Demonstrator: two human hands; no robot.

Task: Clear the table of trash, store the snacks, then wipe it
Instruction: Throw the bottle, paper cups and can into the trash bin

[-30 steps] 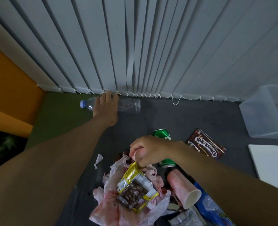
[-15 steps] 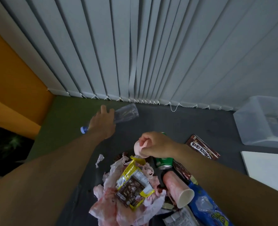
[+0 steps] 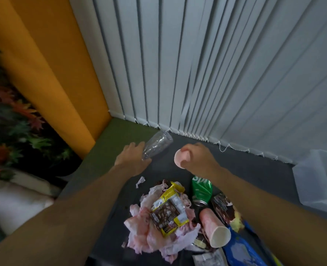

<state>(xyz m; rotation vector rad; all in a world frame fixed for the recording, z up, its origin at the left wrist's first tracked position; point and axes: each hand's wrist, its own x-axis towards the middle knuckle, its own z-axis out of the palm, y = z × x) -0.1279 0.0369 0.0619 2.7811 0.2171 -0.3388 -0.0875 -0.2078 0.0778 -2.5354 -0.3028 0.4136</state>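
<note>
Bottle [image 3: 158, 145] & cup [image 3: 182, 158] now up

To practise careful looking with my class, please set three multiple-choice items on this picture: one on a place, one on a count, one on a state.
1. Where is the green can?
A. in the left hand
B. on the table, beside the tissue pile
C. standing upright at the table's far edge

2. How many pink cups show?
A. one
B. four
C. two

3. What is the left hand doing?
A. gripping the clear bottle
B. lying flat on the table
C. hanging empty at the person's side

Answers:
1 B: the can lies on its side by the pile.
2 C: one pink cup is in the right hand, and another lies on its side near the can.
3 A: its fingers wrap round the bottle.
</note>
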